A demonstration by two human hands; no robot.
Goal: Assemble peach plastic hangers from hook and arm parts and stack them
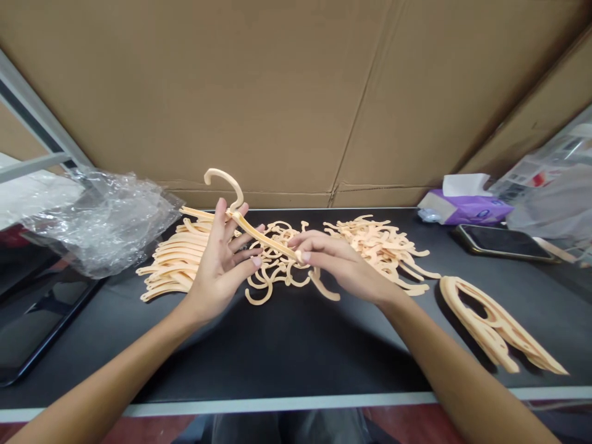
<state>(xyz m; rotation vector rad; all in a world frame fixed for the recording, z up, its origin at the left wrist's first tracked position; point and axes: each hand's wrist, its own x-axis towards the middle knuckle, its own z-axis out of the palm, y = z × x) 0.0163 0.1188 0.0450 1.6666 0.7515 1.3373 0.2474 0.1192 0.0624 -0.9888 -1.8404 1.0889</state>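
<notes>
Hanger Between Two Hands

Above the desk (277,351), the hanger (266,237) is pinched at one arm's end by the right grip (335,259); the left grip (217,268) spreads at the hook's base, whether clamped I cannot tell.

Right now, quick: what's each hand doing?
Left hand: spread, touching the hanger near its hook; whether it grips can't be told.
Right hand: closed, holding the hanger's other end between thumb and fingers.
</notes>
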